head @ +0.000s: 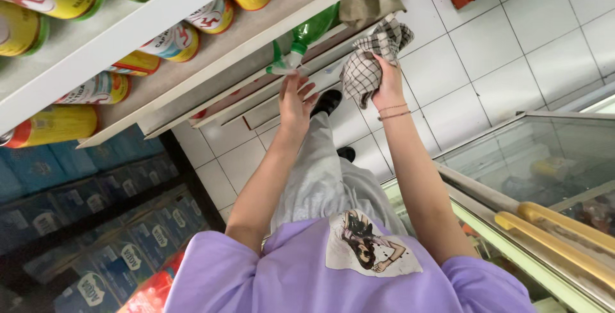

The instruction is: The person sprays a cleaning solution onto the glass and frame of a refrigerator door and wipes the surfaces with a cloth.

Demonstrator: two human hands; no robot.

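1. Two hands work at the shelf (211, 69): the right hand (386, 82) is clamped on a checked cloth (371, 57) at the shelf edge, and the left hand (293, 101) has its fingers spread, touching the neck of a green bottle (306, 37) lying on the shelf.
2. Cans (211, 15) lie just beside the bottle, so it seems wise to steady the bottle with the left hand before wiping near it.
3. Probably best to keep the cloth bunched tight, since a loose corner could catch the cap.
4. Wiping along the edge rather than across it should keep things from rolling off.
5. A glass-topped freezer (538, 178) sits below right; anything dropped could strike it.
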